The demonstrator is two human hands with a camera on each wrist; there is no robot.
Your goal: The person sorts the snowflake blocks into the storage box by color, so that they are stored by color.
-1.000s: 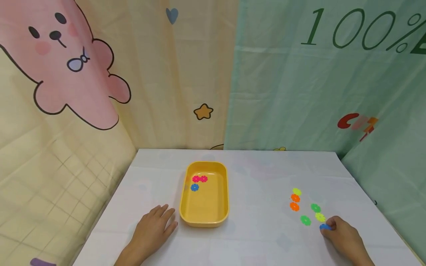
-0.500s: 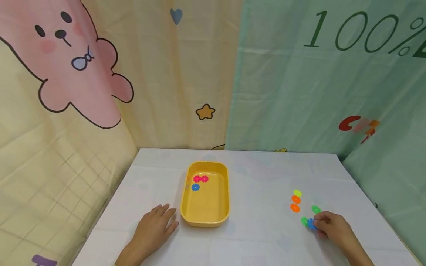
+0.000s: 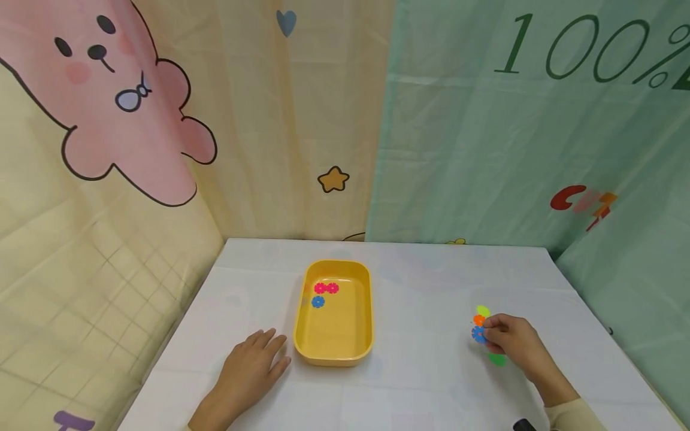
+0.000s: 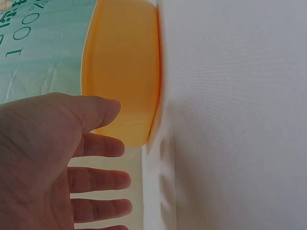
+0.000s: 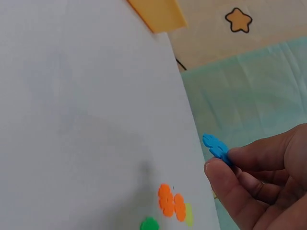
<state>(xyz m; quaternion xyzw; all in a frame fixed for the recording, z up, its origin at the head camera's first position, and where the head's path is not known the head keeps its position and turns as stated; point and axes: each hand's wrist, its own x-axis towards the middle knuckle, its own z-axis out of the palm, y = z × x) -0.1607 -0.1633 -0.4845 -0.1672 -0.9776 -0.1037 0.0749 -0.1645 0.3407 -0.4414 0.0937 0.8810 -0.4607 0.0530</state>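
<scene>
Blue flower-shaped piece [image 5: 217, 147], flat (notched), pinched

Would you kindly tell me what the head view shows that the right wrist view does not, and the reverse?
Only the head view shows the left hand flat beside the yellow tray, with two pink pieces and a blue one inside. Only the right wrist view shows the blue piece pinched clear above the table. Both show the right hand, orange pieces and star print.
</scene>
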